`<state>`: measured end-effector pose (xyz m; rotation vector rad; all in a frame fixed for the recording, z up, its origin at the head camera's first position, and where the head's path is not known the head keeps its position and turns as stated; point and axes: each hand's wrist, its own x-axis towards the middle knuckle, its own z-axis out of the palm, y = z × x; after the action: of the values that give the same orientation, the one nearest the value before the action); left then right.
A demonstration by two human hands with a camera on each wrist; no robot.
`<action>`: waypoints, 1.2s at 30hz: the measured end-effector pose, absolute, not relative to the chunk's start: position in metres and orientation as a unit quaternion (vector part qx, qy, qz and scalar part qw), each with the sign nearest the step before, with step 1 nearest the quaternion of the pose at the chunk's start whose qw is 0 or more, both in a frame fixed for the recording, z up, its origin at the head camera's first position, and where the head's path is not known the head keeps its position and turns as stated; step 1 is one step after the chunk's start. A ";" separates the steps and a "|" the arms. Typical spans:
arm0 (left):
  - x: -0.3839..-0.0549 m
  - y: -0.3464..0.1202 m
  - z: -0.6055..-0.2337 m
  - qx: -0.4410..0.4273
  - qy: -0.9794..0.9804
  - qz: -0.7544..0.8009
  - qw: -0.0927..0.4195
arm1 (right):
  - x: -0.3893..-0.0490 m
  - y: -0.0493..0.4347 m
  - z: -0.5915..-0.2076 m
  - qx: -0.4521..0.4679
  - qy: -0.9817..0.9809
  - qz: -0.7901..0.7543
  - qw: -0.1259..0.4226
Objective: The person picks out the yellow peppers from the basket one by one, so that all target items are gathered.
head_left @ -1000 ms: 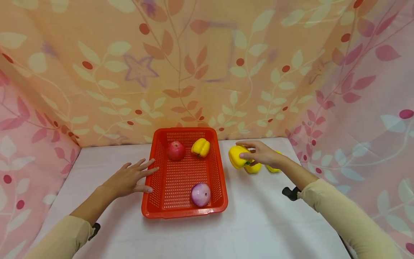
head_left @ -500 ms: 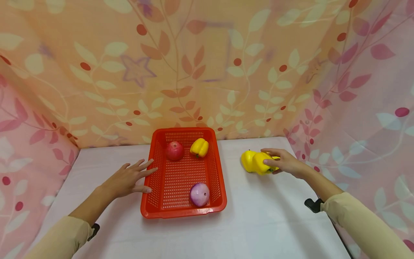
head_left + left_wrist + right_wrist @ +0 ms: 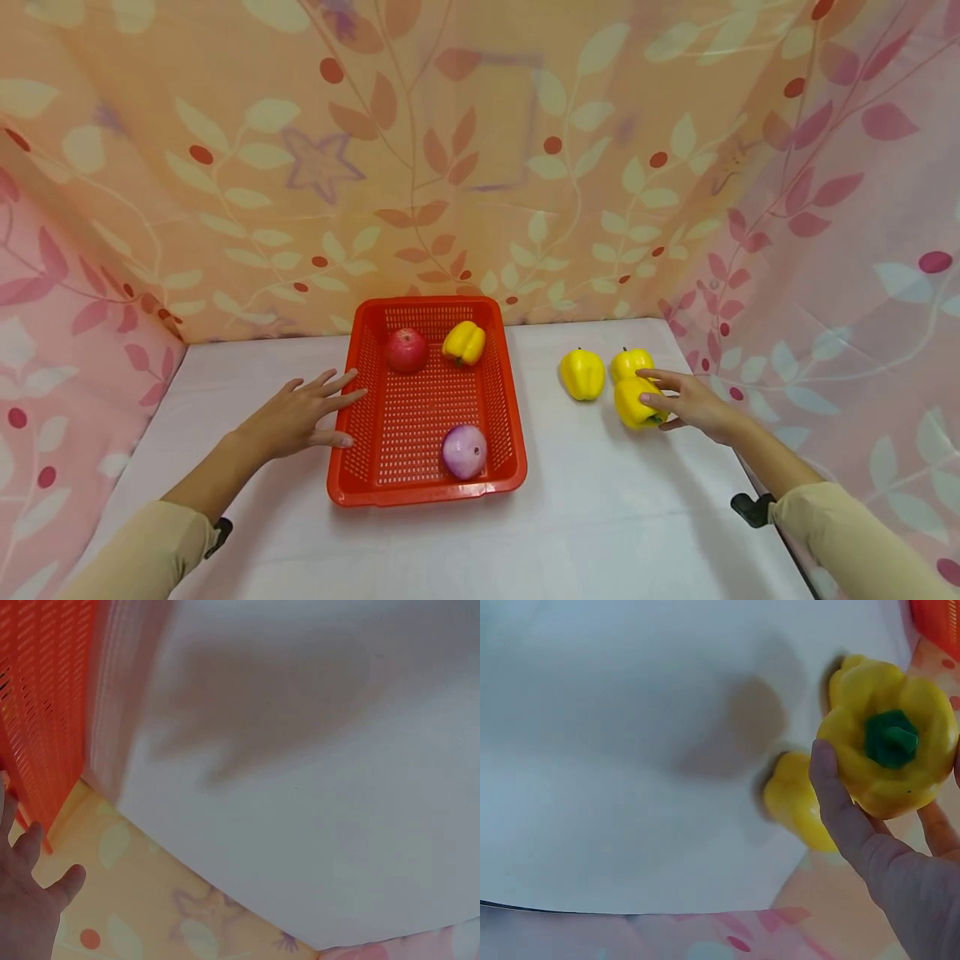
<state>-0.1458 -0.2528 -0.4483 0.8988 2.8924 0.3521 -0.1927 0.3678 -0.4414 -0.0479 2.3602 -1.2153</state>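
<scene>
My right hand grips a yellow bell pepper on the right side of the table. In the right wrist view the held bell pepper shows its green stem toward the camera, with fingers and thumb around it. Just behind it lies another yellow pepper, and a further yellow pepper lies to the left, apart from it. My left hand is spread at the left rim of the red basket; whether it touches the rim is unclear. In the left wrist view part of the left hand shows, fingers extended.
Inside the basket are a red pomegranate-like fruit, a yellow bell pepper and a purple onion. A white cloth covers the table. Patterned curtains stand behind and at both sides.
My right hand has carried the bell pepper from near the basket's right side to the right and toward me, uncovering the two peppers behind. My left hand has stayed put.
</scene>
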 end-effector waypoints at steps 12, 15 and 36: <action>-0.146 -0.253 -0.449 0.294 0.948 0.114 0.047 | -0.188 0.384 -0.471 0.020 0.859 -0.448 0.249; -0.146 -0.253 -0.449 0.293 0.948 0.116 0.050 | -0.188 0.386 -0.476 0.025 0.859 -0.447 0.250; -0.146 -0.253 -0.450 0.284 0.949 0.126 0.058 | -0.188 0.394 -0.491 0.050 0.846 -0.457 0.272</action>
<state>-0.1464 -0.2532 -0.4498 0.8614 2.8743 0.3803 -0.1881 0.3935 -0.4913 0.1355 2.2770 -1.2294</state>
